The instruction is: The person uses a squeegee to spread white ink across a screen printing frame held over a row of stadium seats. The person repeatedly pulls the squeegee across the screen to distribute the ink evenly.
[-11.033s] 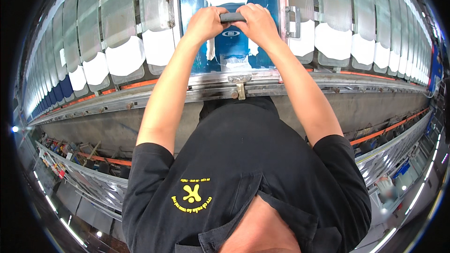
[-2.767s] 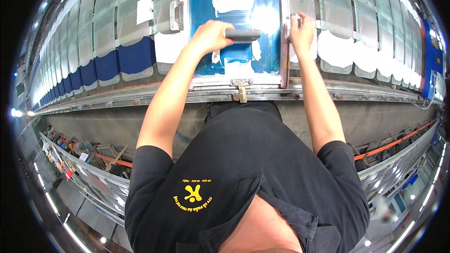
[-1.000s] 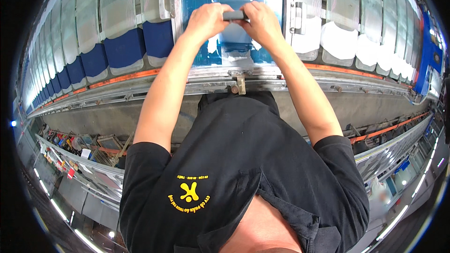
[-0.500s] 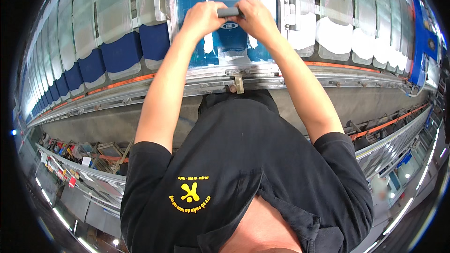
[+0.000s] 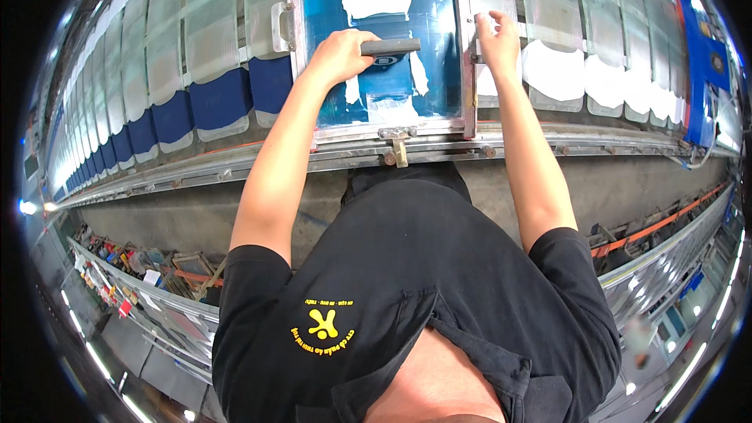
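Observation:
My left hand [image 5: 341, 59] is closed on a dark grey squeegee [image 5: 395, 46], held crosswise over the blue screen [image 5: 317, 23] in its metal frame [image 5: 468, 110]. White patches and strips mark the screen above, below and at both sides of the squeegee, and a small oval mark lies partly under it. My right hand [image 5: 499, 43] is at the frame's right side beside the handle there, its fingers loosely bent and apart; that handle is mostly hidden by the hand. A metal handle [image 5: 279, 27] sits on the frame's left side, and a clamp [image 5: 399, 146] on the front rail.
Rows of pallets [image 5: 211, 23] run both ways along the table, with navy fabric [image 5: 211, 106] at left and white fabric [image 5: 552, 70] at right. A blue machine [image 5: 705, 55] stands at far right. A long metal rail [image 5: 548, 149] crosses before me; racks of items line the lower edges.
My right hand has let go of the squeegee and moved right to the frame's side. My left hand, still holding the squeegee, and the screen appear lower in view.

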`<action>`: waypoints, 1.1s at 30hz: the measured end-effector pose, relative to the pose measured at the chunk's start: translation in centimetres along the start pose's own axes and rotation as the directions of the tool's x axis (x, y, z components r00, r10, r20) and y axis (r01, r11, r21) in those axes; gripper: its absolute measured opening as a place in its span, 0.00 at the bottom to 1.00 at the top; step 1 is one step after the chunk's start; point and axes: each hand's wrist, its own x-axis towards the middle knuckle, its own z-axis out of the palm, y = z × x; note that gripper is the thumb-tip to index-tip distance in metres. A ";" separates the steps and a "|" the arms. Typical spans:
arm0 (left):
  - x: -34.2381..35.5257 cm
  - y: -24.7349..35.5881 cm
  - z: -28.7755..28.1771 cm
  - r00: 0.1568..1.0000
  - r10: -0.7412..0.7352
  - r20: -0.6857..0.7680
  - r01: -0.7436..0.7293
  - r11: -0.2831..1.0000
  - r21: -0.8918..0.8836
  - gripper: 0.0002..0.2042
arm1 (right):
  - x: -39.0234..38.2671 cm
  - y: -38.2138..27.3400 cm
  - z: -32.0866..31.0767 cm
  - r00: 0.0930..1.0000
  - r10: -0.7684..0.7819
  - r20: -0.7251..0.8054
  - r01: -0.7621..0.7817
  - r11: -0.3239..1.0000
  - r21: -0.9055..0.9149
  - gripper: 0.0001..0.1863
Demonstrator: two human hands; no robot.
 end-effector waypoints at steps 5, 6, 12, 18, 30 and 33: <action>-6.1 -1.6 6.6 0.995 0.058 -0.082 -0.064 0.995 -0.075 0.35 | 1.3 4.3 2.7 0.947 0.285 0.146 -0.312 0.925 0.217 0.23; -8.1 -1.8 8.0 0.990 0.103 -0.101 -0.104 0.995 -0.001 0.36 | 1.1 3.7 2.7 0.932 0.307 0.191 -0.350 0.900 0.259 0.22; -15.8 -2.1 7.1 0.957 0.208 -0.204 -0.214 0.977 -0.007 0.37 | 1.0 -6.5 0.8 0.957 0.280 0.075 -0.288 0.892 0.349 0.16; -17.4 -10.2 0.2 0.966 0.157 -0.205 -0.139 0.985 0.100 0.32 | -4.5 -10.1 10.3 0.971 0.229 0.063 -0.225 0.802 0.554 0.13; -16.0 -18.3 -9.0 0.974 0.205 -0.094 -0.201 0.978 0.048 0.20 | -9.0 -14.1 17.7 0.936 0.334 0.115 -0.352 0.904 0.242 0.18; -12.2 -18.0 -11.4 0.980 0.180 -0.086 -0.177 0.983 0.038 0.17 | -9.2 -14.8 17.4 0.946 0.306 0.104 -0.318 0.937 0.144 0.19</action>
